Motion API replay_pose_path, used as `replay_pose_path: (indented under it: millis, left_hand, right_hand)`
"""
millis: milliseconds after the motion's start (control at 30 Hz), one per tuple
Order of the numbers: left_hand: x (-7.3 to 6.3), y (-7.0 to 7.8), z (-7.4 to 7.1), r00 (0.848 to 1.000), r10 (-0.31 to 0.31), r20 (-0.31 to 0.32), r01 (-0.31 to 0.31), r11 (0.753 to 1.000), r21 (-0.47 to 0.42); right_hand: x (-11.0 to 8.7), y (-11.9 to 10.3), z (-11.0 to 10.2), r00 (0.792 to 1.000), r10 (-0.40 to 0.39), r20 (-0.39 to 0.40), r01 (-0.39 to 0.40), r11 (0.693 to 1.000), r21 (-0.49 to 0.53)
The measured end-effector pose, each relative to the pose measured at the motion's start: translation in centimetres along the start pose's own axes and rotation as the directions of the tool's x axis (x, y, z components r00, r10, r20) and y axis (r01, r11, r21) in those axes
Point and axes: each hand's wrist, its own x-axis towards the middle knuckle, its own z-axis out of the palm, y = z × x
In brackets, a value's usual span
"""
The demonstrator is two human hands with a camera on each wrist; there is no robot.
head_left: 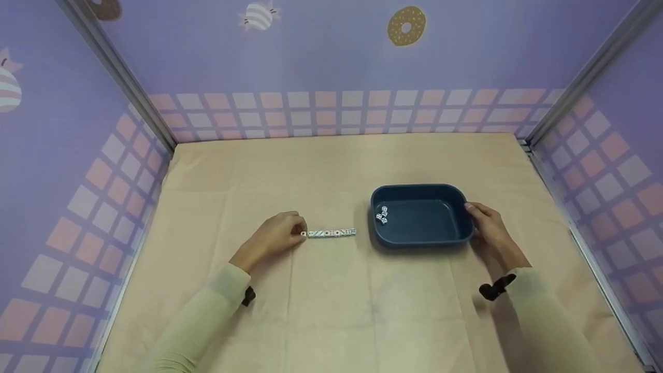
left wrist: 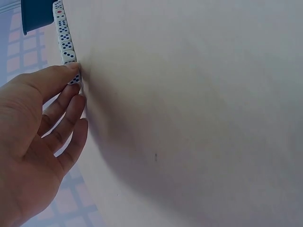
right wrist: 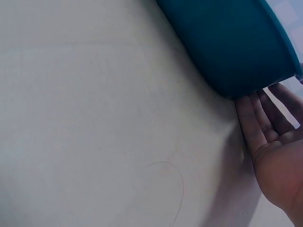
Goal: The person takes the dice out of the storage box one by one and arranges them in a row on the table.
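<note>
The right hand [right wrist: 279,165] held one end of a deep, smooth-walled teal container [right wrist: 236,45], fingertips hidden behind it. A thin, curved reddish strand [right wrist: 183,189] marked the pale, matte counter [right wrist: 90,123].

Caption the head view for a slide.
Left fingers pinch end die of dice row; right fingers hold blue bin with loose dice.

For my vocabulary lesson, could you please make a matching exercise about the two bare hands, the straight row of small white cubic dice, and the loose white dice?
1. left hand
2. right hand
3. row of dice
4. loose dice

A. holding the dark blue, rounded rectangular container at its right end
B. inside the container, near its left end
C. pinching a white die at the row's left end
D. lying on beige cloth

Pairs: 1-C, 2-A, 3-D, 4-B
</note>
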Motion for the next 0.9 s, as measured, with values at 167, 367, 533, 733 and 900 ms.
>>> replay_pose_path:
  millis: [167,367,533,733,900]
  left_hand:
    - [0.13,0.15,0.00,1.000,0.001,0.008,-0.001,1.000,-0.012]
    - [0.23,0.29,-0.06,1.000,0.011,0.021,-0.011,1.000,-0.025]
    - [0.29,0.36,-0.08,0.999,0.020,0.025,-0.019,1.000,-0.023]
    - [0.49,0.39,0.21,1.000,0.023,0.018,-0.023,1.000,-0.021]
    - [0.60,0.50,0.38,0.999,0.027,0.020,-0.027,1.000,-0.007]
  right_hand:
    - [0.19,0.19,0.01,1.000,-0.001,-0.001,0.001,1.000,-0.002]
    - [0.14,0.09,0.11,1.000,0.004,-0.004,-0.004,0.999,-0.033]
    - [-0.11,0.07,0.42,1.000,-0.010,-0.027,0.008,0.997,-0.076]
    - [-0.42,0.20,0.81,0.998,-0.015,-0.059,0.009,0.994,-0.105]
    - [-0.72,0.39,0.99,0.997,-0.025,-0.072,0.015,0.991,-0.136]
